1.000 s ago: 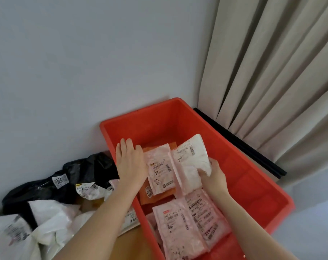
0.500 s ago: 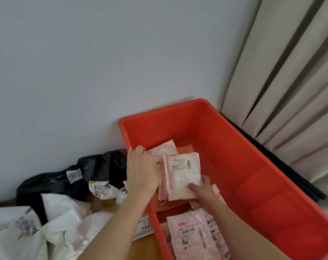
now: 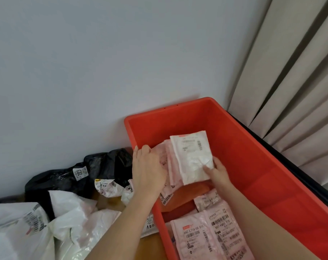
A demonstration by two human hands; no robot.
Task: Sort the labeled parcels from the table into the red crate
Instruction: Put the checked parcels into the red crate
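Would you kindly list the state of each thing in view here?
red crate: open, partly filled with parcels
white parcel: held upright, label facing camera
right hand: grips white parcel
left hand: holds pink parcels in crate
black parcel: on table, unsorted
curtain: drawn

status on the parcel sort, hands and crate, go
Right hand grips white parcel inside red crate. Left hand holds pink parcels against crate's left wall. More parcels wait on table. Nothing blocking.
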